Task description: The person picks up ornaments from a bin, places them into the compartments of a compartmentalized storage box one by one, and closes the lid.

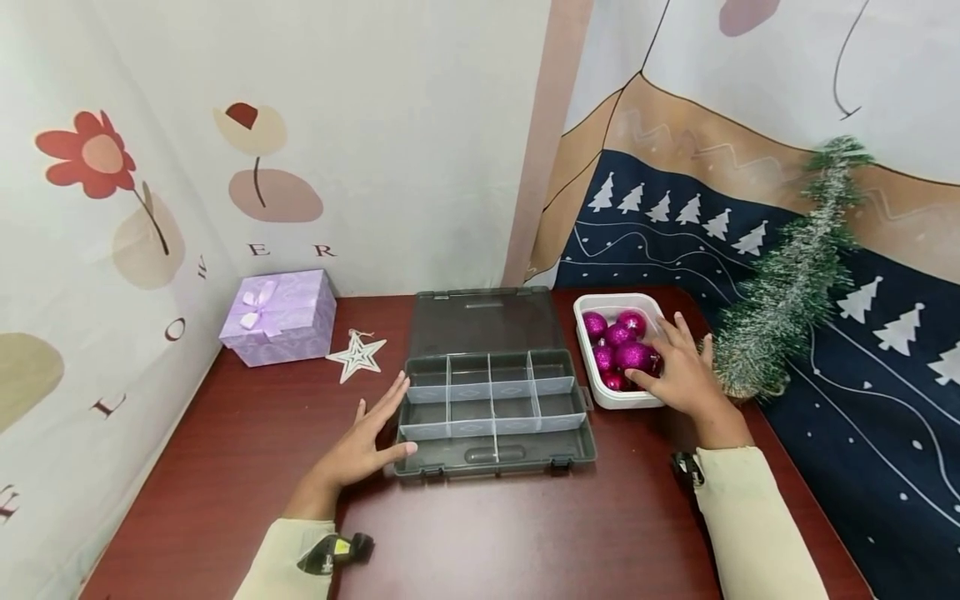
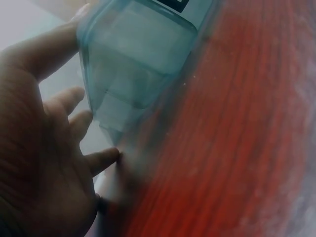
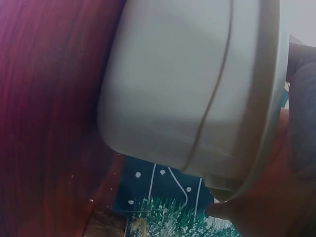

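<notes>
A dark see-through organizer box (image 1: pixel 495 429) lies with its lid (image 1: pixel 487 323) folded back, split into several compartments by pale dividers. My left hand (image 1: pixel 363 442) rests against its left side, fingers spread and thumb over the near left corner; the left wrist view shows the fingers along the box's side wall (image 2: pixel 138 44). Several glittery magenta baubles (image 1: pixel 619 335) fill a white plastic tub (image 1: pixel 626 400). Over the tub's right side reaches my right hand (image 1: pixel 684 375), fingers spread, thumb at the baubles. In the right wrist view, the tub's outer wall (image 3: pixel 168 84) hides the fingertips.
A white star ornament (image 1: pixel 357 357) lies left of the organizer, near a lilac gift box (image 1: pixel 281 317) with a bow. A small frosted artificial tree (image 1: pixel 787 292) stands at the right behind my right hand. Printed cloth walls border the dark red table (image 1: pixel 525 533).
</notes>
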{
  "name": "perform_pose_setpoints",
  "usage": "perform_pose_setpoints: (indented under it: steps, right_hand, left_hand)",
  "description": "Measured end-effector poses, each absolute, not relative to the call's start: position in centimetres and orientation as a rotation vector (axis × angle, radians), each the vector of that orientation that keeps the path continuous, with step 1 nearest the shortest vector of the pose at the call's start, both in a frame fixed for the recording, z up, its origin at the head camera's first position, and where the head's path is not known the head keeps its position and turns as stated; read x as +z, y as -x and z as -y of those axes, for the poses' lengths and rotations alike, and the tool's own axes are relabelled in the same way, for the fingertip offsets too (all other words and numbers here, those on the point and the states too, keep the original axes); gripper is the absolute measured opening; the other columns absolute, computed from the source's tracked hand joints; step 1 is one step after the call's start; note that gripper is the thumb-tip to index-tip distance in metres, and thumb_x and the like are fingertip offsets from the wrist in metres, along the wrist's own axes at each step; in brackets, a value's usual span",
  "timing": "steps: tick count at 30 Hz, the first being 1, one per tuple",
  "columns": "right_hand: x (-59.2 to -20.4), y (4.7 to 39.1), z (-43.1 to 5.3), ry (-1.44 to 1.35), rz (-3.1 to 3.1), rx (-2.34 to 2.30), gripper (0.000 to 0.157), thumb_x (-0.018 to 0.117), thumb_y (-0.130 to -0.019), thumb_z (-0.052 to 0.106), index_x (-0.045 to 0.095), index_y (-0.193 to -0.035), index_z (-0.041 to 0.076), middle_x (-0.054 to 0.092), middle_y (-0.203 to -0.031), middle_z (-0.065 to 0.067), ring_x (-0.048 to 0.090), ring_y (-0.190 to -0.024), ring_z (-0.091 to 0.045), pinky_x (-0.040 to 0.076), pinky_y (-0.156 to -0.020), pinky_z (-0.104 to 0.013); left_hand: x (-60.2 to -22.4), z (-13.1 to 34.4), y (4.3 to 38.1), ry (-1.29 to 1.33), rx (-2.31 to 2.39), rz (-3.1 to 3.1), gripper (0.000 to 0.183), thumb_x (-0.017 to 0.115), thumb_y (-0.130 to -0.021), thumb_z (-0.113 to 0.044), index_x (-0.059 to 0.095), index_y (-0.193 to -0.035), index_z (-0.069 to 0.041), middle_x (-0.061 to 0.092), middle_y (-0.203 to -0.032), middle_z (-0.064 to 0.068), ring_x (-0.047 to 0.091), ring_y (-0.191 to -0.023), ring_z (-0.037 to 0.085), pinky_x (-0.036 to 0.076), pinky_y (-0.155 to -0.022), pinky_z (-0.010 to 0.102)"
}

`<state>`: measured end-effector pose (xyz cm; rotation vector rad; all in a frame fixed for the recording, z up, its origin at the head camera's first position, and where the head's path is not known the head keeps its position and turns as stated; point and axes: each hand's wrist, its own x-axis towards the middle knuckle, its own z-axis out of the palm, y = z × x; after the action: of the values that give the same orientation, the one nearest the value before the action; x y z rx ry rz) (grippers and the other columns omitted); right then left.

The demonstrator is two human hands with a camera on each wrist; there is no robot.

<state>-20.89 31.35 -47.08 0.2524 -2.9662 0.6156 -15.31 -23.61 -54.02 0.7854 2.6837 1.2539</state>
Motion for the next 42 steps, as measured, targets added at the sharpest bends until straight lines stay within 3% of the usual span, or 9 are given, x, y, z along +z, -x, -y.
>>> perform_pose_setpoints:
  steps: [8,16,20,24,30,33,37,42]
  right_hand:
    - [-47.0,21.0,-31.5,-0.251,2.957,0.657,0.080,0.079,-0.095,0.040,0.054,-0.153,-0.010,0.027,-0.176,-0.031,0.004,-0.169,-0.050,-0.011,-0.125,-0.087]
    - [-46.6,21.1,-31.5,-0.268,2.839,0.730,0.062,0.087,-0.091,0.029,0.061,-0.135,-0.006,0.047,-0.162,-0.035,0.018,-0.164,-0.053,-0.005,-0.129,-0.083]
    - [-46.6,21.1,-31.4,-0.264,2.800,0.795,0.059,0.089,-0.089,0.023,0.061,-0.132,-0.006,0.052,-0.154,-0.039,0.026,-0.159,-0.057,-0.004,-0.132,-0.079]
    - [-46.3,21.1,-31.1,-0.263,2.774,0.875,0.056,0.090,-0.088,0.019,0.062,-0.129,-0.008,0.048,-0.156,-0.041,0.034,-0.154,-0.060,-0.002,-0.133,-0.077]
    - [-45.5,21.3,-30.6,-0.257,2.744,0.993,0.058,0.089,-0.090,0.017,0.061,-0.133,-0.008,0.057,-0.145,-0.036,0.044,-0.147,-0.058,0.003,-0.135,-0.075]
    - [-45.2,21.2,-30.3,-0.202,2.766,1.052,0.063,0.089,-0.093,0.024,0.059,-0.141,-0.004,0.056,-0.148,-0.034,0.047,-0.143,-0.056,0.024,-0.130,-0.077]
    - [-45.2,20.9,-30.0,-0.144,2.794,1.131,0.069,0.086,-0.096,0.032,0.056,-0.150,0.002,0.051,-0.155,-0.033,0.049,-0.138,-0.054,0.046,-0.114,-0.078]
    - [-45.6,21.0,-29.8,-0.198,2.724,1.215,0.065,0.085,-0.097,0.023,0.056,-0.151,0.001,0.055,-0.149,-0.030,0.052,-0.136,-0.051,0.045,-0.116,-0.075]
  left_hand:
    - [-54.0,23.7,15.6,-0.798,1.273,-2.674,0.100,0.081,-0.098,-0.032,0.022,-0.175,-0.007,0.014,-0.185,0.017,0.019,-0.170,0.037,-0.007,-0.120,0.091]
    - [-54.1,23.6,15.9,-0.821,1.313,-2.655,0.096,0.078,-0.100,-0.029,0.023,-0.174,-0.005,0.015,-0.184,0.018,0.013,-0.168,0.007,-0.008,-0.121,0.090]
    - [-54.4,23.7,15.8,-0.826,1.318,-2.649,0.097,0.080,-0.098,-0.028,0.024,-0.174,-0.006,0.016,-0.184,0.018,0.012,-0.166,0.000,-0.008,-0.121,0.090]
    - [-54.4,23.8,15.8,-0.821,1.325,-2.641,0.098,0.081,-0.098,-0.028,0.024,-0.174,-0.006,0.015,-0.184,0.019,0.012,-0.167,0.002,-0.009,-0.121,0.090]
    - [-54.2,23.8,15.9,-0.807,1.323,-2.644,0.098,0.080,-0.098,-0.029,0.023,-0.174,-0.007,0.014,-0.185,0.015,0.014,-0.170,0.014,-0.010,-0.122,0.088]
    - [-54.3,23.9,15.8,-0.802,1.314,-2.650,0.098,0.080,-0.099,-0.030,0.023,-0.174,-0.008,0.014,-0.185,0.014,0.015,-0.170,0.016,-0.009,-0.123,0.088]
    - [-54.3,23.9,15.6,-0.793,1.318,-2.644,0.097,0.080,-0.098,-0.030,0.023,-0.175,-0.008,0.014,-0.185,0.016,0.015,-0.170,0.018,-0.009,-0.122,0.089]
    - [-54.4,24.1,15.4,-0.786,1.328,-2.636,0.097,0.080,-0.098,-0.029,0.023,-0.174,-0.008,0.015,-0.184,0.017,0.016,-0.171,0.024,-0.010,-0.122,0.088]
